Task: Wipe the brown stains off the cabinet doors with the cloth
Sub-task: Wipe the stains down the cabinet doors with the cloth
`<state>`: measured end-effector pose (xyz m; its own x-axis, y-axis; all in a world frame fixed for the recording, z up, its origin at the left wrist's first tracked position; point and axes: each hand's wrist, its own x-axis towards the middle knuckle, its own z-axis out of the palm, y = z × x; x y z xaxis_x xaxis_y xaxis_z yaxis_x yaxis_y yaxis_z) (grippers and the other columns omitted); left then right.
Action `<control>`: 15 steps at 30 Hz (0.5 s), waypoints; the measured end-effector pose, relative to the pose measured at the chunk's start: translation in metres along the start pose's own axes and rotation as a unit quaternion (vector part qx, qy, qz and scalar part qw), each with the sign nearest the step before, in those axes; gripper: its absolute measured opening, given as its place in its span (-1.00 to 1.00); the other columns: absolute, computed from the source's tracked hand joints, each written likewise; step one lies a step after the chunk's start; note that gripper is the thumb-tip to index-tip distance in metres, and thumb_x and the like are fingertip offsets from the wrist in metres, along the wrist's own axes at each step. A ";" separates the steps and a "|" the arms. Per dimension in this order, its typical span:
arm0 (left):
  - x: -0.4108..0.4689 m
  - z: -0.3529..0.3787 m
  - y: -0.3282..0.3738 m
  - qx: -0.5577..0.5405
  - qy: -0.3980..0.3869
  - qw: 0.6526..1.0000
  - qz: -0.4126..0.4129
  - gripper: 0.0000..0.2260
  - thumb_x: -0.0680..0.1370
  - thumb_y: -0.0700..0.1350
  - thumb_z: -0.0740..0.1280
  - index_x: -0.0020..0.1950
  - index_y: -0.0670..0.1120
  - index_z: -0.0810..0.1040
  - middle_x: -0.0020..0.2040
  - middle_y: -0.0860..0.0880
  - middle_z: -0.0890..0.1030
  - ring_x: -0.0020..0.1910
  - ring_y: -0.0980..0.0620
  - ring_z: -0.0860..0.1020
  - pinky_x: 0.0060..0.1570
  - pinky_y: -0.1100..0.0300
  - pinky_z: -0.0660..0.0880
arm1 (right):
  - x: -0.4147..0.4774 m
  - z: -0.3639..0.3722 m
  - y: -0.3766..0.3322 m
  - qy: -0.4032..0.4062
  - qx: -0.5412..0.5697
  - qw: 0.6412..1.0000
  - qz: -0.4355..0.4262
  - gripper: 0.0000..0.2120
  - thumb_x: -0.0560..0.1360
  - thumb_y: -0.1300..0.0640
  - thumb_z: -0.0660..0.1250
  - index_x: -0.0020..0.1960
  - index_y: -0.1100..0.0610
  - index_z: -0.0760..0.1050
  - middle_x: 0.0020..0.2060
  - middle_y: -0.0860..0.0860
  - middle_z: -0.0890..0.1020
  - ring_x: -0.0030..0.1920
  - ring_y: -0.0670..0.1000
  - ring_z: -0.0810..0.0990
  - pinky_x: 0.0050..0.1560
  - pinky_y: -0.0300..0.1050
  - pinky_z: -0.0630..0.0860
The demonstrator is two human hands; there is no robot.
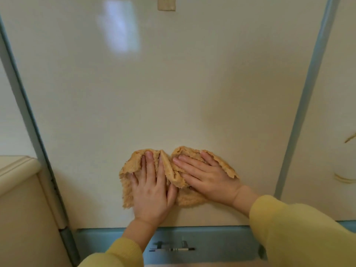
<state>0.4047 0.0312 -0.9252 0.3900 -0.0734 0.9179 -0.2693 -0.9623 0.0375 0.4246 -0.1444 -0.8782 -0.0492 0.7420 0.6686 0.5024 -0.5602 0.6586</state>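
Item: 1 crumpled tan terry cloth (pixel 174 170), low on the glossy cream cabinet door (pixel 154 83), near its teal lower rail (pixel 221 237). Your left hand (pixel 152 191) and right hand (pixel 208 176) — 2 flat palms, fingers straight — press it against the panel. Brown streaks (pixel 349 140) mark the neighbouring door (pixel 339 83) to the right.

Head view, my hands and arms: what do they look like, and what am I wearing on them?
Both hands are bare: the left hand and right hand show no gloves, rings or watch. Each arm wears a long, soft-looking pale yellow sleeve. The left sleeve and right sleeve both end just behind the wrist.
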 end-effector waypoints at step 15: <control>0.010 0.026 0.095 0.006 -0.035 0.982 0.185 -0.49 0.51 0.10 0.11 0.38 -0.12 0.22 0.52 -0.14 -0.14 0.17 -0.07 0.33 0.13 -0.18 0.19 | -0.112 -0.045 0.048 -0.076 -0.089 0.992 0.052 -0.70 0.58 0.03 0.02 0.24 0.10 0.36 0.51 0.00 -0.06 0.50 -0.02 -0.01 0.46 0.08 -0.12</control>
<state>0.4060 -0.0676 -0.9227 0.3277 -0.4364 0.8379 -0.3933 -0.8694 -0.2990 0.4158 -0.2706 -0.9058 0.1330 0.7157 0.6856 0.3377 -0.6831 0.6476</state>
